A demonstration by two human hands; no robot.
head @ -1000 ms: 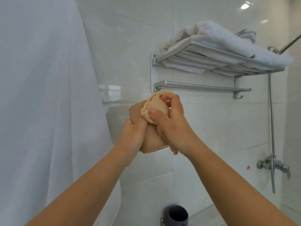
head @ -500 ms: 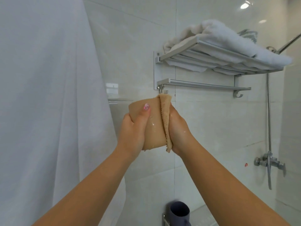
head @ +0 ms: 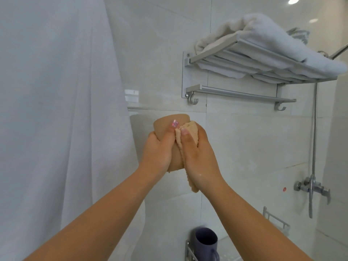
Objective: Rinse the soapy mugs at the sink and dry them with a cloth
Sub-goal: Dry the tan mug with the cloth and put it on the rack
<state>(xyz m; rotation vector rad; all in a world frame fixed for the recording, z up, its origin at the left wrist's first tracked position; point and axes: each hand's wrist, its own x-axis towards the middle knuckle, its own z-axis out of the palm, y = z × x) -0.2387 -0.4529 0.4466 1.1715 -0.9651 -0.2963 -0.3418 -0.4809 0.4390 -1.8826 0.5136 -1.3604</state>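
I held the mug (head: pixel 165 127) up in front of me, at about 12 o'clock from my arms. My left hand (head: pixel 158 149) was wrapped round its left side, thumb up on the wall. My right hand (head: pixel 197 157) pressed the cloth (head: pixel 190 132) against its right side, at 3 o'clock, fingers curled round the cloth. I thought the mug was light and hard, and maybe slippery where it was wet, so it could break if it dropped. Holding it round the middle with the whole hand felt safest. The cloth was soft and floppy. I could see no words or labels on the mug or cloth.
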